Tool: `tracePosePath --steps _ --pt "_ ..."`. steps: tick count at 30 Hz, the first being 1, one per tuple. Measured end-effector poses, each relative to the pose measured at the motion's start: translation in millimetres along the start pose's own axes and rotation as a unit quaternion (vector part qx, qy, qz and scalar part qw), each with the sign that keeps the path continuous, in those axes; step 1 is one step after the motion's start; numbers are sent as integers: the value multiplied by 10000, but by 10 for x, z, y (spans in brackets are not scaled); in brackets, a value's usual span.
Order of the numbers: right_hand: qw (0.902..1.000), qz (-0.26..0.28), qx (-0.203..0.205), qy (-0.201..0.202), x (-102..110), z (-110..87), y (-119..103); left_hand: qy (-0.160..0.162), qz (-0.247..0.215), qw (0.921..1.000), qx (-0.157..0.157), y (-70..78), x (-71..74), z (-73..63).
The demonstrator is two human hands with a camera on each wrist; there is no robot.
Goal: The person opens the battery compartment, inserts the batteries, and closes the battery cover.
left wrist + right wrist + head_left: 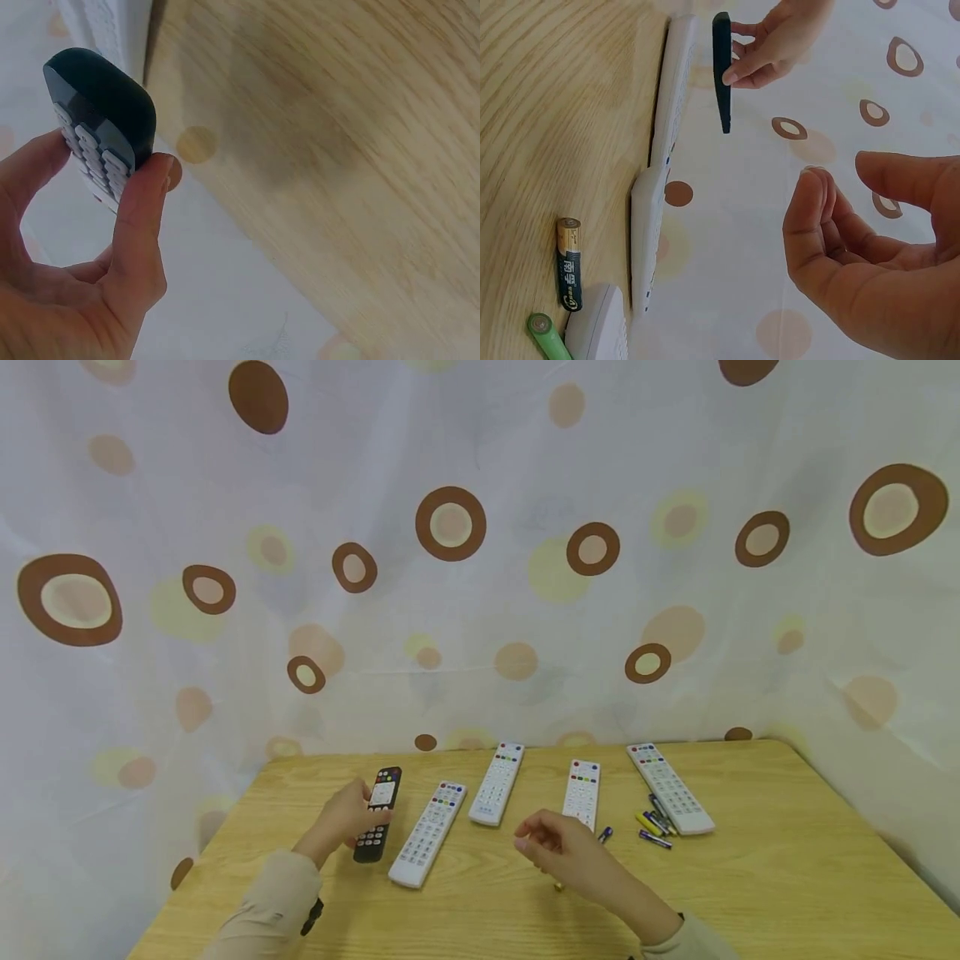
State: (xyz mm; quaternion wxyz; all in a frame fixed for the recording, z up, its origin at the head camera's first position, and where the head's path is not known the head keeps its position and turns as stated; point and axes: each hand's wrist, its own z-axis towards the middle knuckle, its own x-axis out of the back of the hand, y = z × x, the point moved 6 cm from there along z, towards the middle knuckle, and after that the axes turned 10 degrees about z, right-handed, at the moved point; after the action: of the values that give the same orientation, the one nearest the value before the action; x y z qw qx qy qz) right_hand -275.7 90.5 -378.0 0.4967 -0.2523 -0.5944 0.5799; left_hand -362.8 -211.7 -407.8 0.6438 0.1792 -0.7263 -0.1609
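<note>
My left hand (pixel 341 818) grips a black remote control (pixel 383 793) by its sides, thumb on one edge and fingers on the other. The left wrist view shows the end of this remote (pixel 105 90) with its pale buttons. Seen from the right wrist, it is raised off the table. A white remote (pixel 429 835) lies just right of it. My right hand (pixel 581 864) hovers over the table with fingers loosely bent, thumb apart from them and nothing between. Partly behind it lies another white remote (pixel 582 789). Below it are a black-and-gold battery (pixel 568 262) and a green battery (pixel 547 337).
Two more white remotes lie farther back, one in the middle (pixel 498 783) and one at the right (pixel 671 787). Several small batteries (pixel 656 823) are clustered beside the right one. A patterned curtain (pixel 480 610) hangs behind the wooden table (pixel 787 877).
</note>
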Motion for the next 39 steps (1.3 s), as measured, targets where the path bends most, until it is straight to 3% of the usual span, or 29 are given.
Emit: tracePosePath --steps 7,13,29,39 --pt "9999 91 -58 -85 -1 -6 39 29 980 9952 40 -81 -60 63" --pt "9998 141 -93 -69 4 -12 57 -131 1357 9904 212 -178 -147 144" --pt "9998 143 -104 -60 -2 -9 90 -134 1629 9864 191 -227 -198 218" --pt "9999 38 -89 -60 -17 2 78 -241 1928 9800 420 -180 -200 185"
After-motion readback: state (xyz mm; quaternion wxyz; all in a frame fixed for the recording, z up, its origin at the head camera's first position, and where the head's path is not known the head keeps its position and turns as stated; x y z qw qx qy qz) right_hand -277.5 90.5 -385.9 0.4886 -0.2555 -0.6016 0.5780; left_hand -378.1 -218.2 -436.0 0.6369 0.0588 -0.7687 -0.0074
